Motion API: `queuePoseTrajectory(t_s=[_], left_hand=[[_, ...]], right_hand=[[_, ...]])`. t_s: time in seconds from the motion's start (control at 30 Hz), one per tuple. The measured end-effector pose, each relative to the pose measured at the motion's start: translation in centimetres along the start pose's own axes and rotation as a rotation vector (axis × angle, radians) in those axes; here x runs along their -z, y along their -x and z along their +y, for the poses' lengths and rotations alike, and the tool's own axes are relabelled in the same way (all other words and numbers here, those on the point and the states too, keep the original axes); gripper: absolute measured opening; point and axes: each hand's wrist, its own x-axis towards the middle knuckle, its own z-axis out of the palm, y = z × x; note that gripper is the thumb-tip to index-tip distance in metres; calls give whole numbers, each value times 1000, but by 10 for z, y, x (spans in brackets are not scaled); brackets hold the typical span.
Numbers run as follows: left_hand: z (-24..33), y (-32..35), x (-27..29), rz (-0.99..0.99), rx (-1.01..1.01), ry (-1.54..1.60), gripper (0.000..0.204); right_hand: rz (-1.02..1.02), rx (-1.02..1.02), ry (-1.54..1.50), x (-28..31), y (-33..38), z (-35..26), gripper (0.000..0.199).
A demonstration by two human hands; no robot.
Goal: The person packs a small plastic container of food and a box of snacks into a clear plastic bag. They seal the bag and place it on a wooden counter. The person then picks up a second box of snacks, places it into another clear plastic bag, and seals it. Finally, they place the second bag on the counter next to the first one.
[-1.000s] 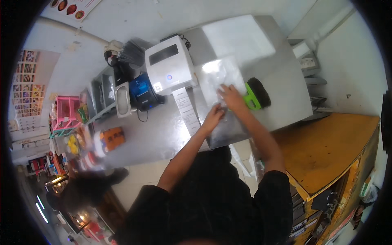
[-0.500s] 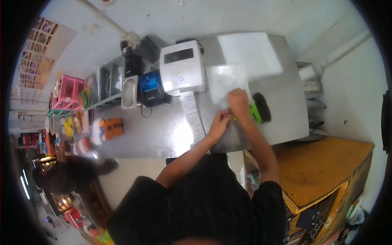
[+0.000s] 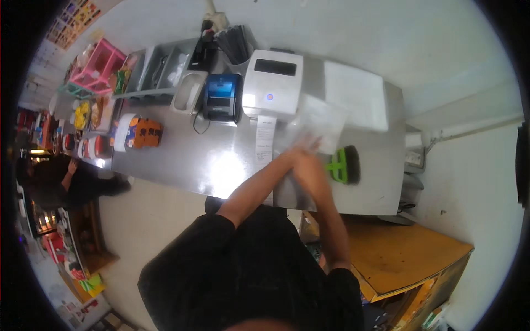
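My left hand point(image 3: 309, 144) and my right hand point(image 3: 302, 159) are crossed close together over the steel table point(image 3: 190, 146). Both are smeared by motion, and their fingers partly hide each other, so their grip cannot be made out. A thin, whitish see-through plastic sheet or bag point(image 3: 326, 118) lies slanted at the fingertips of my left hand, its near corner blurred. Just right of my right hand lies a green hand brush point(image 3: 339, 165) with dark bristles. A long printed paper strip point(image 3: 265, 140) hangs down the table to the left of my hands.
A white boxy machine point(image 3: 273, 83) and a blue-black printer point(image 3: 222, 99) stand at the back. Leftward are a steel tray point(image 3: 189, 91), a grey divided bin point(image 3: 160, 71) and an orange-printed pack point(image 3: 144, 132). Another person point(image 3: 66, 171) is at far left. A wooden cabinet point(image 3: 408, 256) stands near right.
The view has shifted and turned. My hands have come together, the right crossing toward the left, away from the brush. The plastic sheet has turned askew.
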Motion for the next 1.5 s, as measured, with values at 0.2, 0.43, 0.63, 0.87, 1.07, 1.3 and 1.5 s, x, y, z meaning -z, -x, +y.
queuePoseTrajectory(t_s=[0.2, 0.43, 0.63, 0.87, 1.07, 1.3, 1.5], left_hand=[[9, 16, 18, -149, 71, -119, 86], [70, 164, 68, -791, 123, 248, 106], [65, 264, 151, -520, 27, 718, 138], [61, 284, 211, 243, -106, -178, 36], [119, 283, 232, 647, -351, -589, 30], [174, 303, 243, 360, -303, -454, 25], [166, 286, 243, 390, -280, -621, 24]], right_hand=[[79, -13, -1382, 66, 47, -48, 11], [402, -395, -1065, 26, 41, -16, 6], [423, -523, -1163, -26, 33, -20, 16], [534, -403, -717, -72, 10, -33, 23], [688, -236, -534, -115, -5, -79, 21], [896, -272, -711, -149, -2, -102, 19], [857, -360, -628, -147, 10, -85, 20]])
